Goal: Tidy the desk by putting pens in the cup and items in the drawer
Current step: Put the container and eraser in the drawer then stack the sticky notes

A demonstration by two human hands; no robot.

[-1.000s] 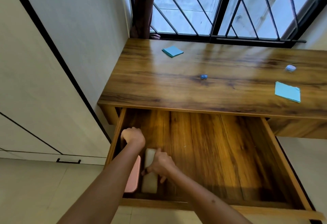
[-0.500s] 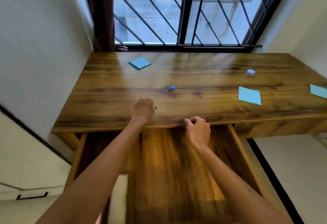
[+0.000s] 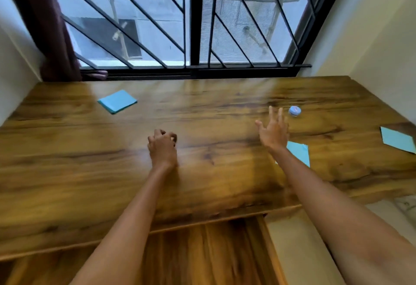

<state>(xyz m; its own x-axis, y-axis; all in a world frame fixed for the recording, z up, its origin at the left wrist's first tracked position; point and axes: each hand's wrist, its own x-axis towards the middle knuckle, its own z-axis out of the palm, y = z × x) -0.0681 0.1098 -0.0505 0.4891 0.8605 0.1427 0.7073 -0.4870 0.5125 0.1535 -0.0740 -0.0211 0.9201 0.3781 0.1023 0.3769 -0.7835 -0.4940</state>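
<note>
Open drawer (image 3: 202, 251), contents unseen; left hand (image 3: 162, 147) grip curled, possibly empty; right hand (image 3: 273, 131) grip spread.

Daylight from the window (image 3: 202, 25) glares on the desk (image 3: 202, 109); motion blur, edges bowed.

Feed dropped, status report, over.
Right hand open, reaching toward small blue-white item. Left hand curled, contents unclear. Drawer open. Nothing blocking.
</note>
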